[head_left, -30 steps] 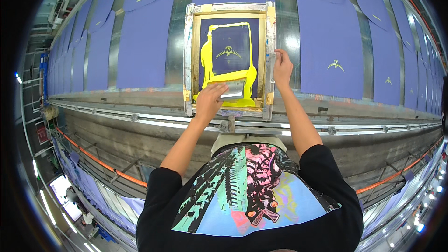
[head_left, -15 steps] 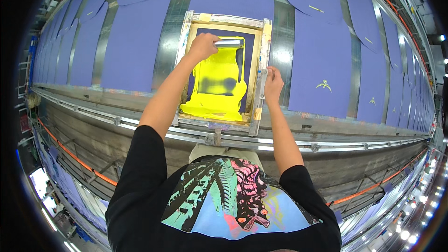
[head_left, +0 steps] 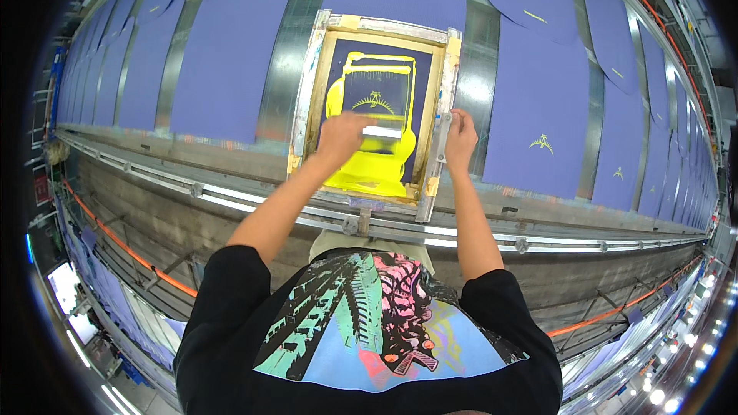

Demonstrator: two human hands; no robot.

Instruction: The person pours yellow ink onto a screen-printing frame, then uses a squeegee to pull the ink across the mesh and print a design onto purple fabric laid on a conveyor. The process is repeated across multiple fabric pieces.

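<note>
A screen-printing frame (head_left: 450, 69) lies over one of the purple fabric pieces, its mesh smeared with bright yellow ink (head_left: 369, 178). My left hand (head_left: 340, 138), slightly motion-blurred, grips a metal squeegee (head_left: 382, 131) across the middle of the mesh, just below a pale winged emblem (head_left: 375, 101) showing in the dark printing area. My right hand (head_left: 462, 138) is closed on the frame's right edge, fingertips gathered near its upper part; exactly what they pinch is too small to make out.
Purple fabric pieces (head_left: 218, 69) line the long metal table (head_left: 274, 100) both ways, some at right bearing small yellow emblems (head_left: 542, 144). A steel rail (head_left: 237, 198) runs along the near edge. Orange pipes (head_left: 131, 242) and another row of fabric lie lower, behind my body.
Since half a second ago, my left hand has drawn the squeegee from the mesh's top down toward me, uncovering the emblem under the yellow. My right hand stays at the frame's side.
</note>
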